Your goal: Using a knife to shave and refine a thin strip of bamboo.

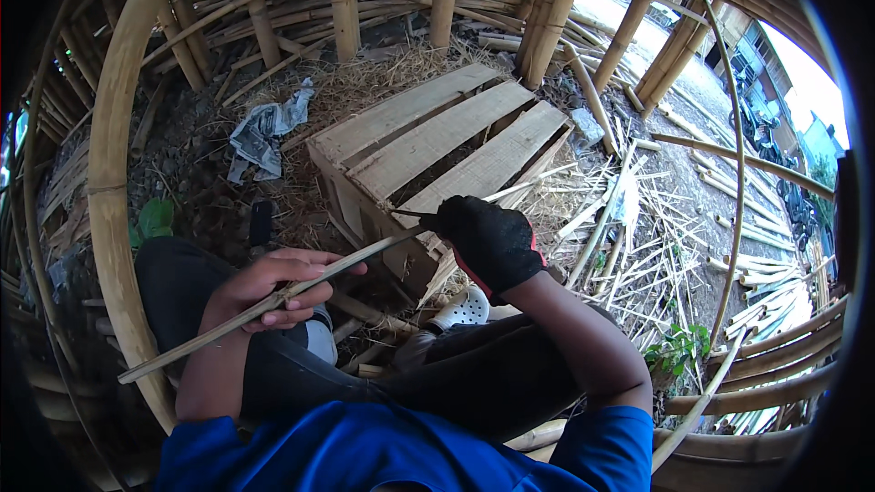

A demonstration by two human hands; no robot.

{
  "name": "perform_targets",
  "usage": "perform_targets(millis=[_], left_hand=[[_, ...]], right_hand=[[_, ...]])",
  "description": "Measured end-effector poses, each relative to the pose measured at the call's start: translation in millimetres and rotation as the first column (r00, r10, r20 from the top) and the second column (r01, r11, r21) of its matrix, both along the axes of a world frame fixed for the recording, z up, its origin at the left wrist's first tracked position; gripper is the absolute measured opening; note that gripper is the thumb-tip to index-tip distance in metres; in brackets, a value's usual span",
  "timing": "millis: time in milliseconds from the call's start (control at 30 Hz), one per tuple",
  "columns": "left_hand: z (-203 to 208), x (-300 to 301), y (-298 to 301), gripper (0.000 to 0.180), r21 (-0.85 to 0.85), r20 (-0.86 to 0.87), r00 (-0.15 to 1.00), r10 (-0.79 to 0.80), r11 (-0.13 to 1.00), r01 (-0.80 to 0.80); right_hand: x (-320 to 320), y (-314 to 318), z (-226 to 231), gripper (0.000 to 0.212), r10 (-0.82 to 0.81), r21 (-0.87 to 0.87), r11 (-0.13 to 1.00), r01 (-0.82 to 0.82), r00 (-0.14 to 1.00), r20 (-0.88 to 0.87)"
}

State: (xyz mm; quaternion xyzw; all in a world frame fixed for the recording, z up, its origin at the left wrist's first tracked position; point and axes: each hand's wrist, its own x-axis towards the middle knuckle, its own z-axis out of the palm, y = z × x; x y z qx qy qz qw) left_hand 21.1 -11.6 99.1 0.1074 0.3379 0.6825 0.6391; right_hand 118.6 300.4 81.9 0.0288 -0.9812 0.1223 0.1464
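A long, narrow bamboo strip runs slantwise from the lower left up to my right hand. My bare left hand holds it from beneath, with the fingers across its underside. My right hand wears a black glove with red at the side and is closed where the strip meets it. Out of this fist, toward the left, pokes a thin dark blade, seemingly a knife's; its handle is hidden. Beyond my right hand, a pale strip continues up and right over a slatted wooden crate.
Crumpled paper lies left of the crate, and a dark phone-like object near my left knee. Cut bamboo slivers litter the right side. Bamboo posts stand ahead; a thick curved pole rises close on the left.
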Motion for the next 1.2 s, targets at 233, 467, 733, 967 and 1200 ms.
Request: perform_targets(millis=[233, 467, 733, 967, 1200], left_hand=[[-49, 3, 11, 0.035, -0.131, 0.019, 0.998, -0.061, 0.989, 0.063], [-20, 11, -9, 0.061, -0.230, -0.258, 0.936, -0.239, 0.956, 0.181], [-15, 11, -26, 0.055, 0.134, -0.311, 0.950, 0.034, 0.991, 0.009], [-44, -10, -14, 0.038, 0.014, -0.241, 0.970, -0.027, 0.999, 0.031], [-45, -11, -7, 0.031, -0.009, 0.002, 0.999, 0.033, 0.999, -0.033]], right_hand=[[7, 11, -22, 0.025, 0.144, 0.158, 0.972, -0.176, 0.969, 0.199], [10, 15, 4, 0.023, 0.007, -0.101, 0.995, -0.021, 0.990, -0.141], [6, 17, 9, 0.030, -0.148, -0.288, 0.956, 0.054, 0.937, -0.316], [-25, 28, -32, 0.027, -0.137, -0.226, 0.964, 0.138, 0.990, 0.020], [-54, 57, -67, 0.018, -0.140, -0.048, 0.989, 0.137, 0.989, -0.053]])
